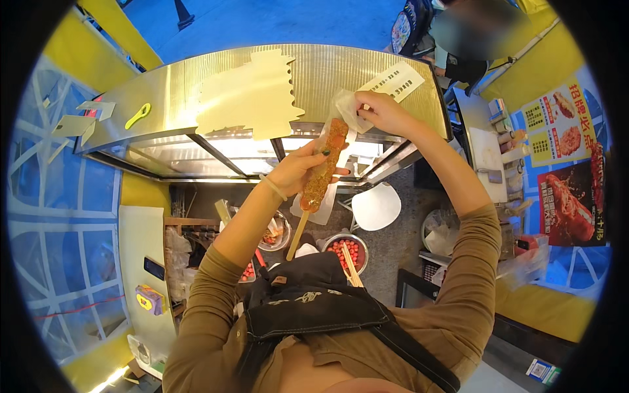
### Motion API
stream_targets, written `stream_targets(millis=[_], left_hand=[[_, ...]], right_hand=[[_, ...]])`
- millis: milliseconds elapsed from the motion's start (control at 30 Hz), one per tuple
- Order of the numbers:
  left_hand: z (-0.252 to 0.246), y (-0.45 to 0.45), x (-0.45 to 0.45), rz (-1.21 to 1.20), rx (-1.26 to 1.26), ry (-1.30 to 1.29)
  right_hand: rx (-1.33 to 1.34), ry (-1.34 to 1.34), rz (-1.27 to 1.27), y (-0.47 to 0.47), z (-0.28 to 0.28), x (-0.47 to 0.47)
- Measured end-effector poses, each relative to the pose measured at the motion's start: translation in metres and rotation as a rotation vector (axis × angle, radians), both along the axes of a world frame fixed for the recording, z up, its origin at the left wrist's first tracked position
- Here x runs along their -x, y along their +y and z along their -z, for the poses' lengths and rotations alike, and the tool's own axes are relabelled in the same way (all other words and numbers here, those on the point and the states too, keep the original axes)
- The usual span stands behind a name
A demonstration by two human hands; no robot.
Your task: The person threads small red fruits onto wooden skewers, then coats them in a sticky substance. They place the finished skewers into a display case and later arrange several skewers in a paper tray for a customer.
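Note:
A long coated sausage on a wooden stick (322,172) lies in my left hand (309,164), its fingers around the middle and the stick pointing down towards my apron. A translucent bag or wrapper shows at its upper end and behind it. My right hand (381,110) pinches the top of that translucent wrapper (348,105), just above and to the right of the sausage's upper end. Both hands are over the inner edge of a metal-topped display case (172,93).
On the case top are a yellow-green tool (138,116) and a paper with writing (405,81). A white stool (376,206) and a metal bowl of red fruit (361,245) stand below. Left, a narrow counter (140,221) bears a phone. A person (457,64) is beyond the case, upper right.

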State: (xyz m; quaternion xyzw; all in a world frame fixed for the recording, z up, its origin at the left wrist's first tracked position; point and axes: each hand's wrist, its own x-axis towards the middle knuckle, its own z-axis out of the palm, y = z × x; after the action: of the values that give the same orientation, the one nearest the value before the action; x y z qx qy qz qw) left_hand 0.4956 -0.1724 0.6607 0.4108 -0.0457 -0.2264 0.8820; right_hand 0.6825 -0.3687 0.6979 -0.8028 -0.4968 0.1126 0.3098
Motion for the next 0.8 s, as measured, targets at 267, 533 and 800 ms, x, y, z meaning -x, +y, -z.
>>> stream_targets(millis=[267,533,800], left_hand=[[-0.015,0.012,-0.006,0.084,-0.093,-0.077],[0.003,0.019,-0.008,0.111,-0.097,-0.024],[-0.012,0.013,-0.011,0.104,-0.491,-0.064]], right_hand=[[0.219,-0.319,0.011,0.004,-0.008,0.007],[0.180,-0.267,-0.081,0.009,-0.028,0.024],[0.272,-0.409,-0.174,0.027,-0.046,0.038]])
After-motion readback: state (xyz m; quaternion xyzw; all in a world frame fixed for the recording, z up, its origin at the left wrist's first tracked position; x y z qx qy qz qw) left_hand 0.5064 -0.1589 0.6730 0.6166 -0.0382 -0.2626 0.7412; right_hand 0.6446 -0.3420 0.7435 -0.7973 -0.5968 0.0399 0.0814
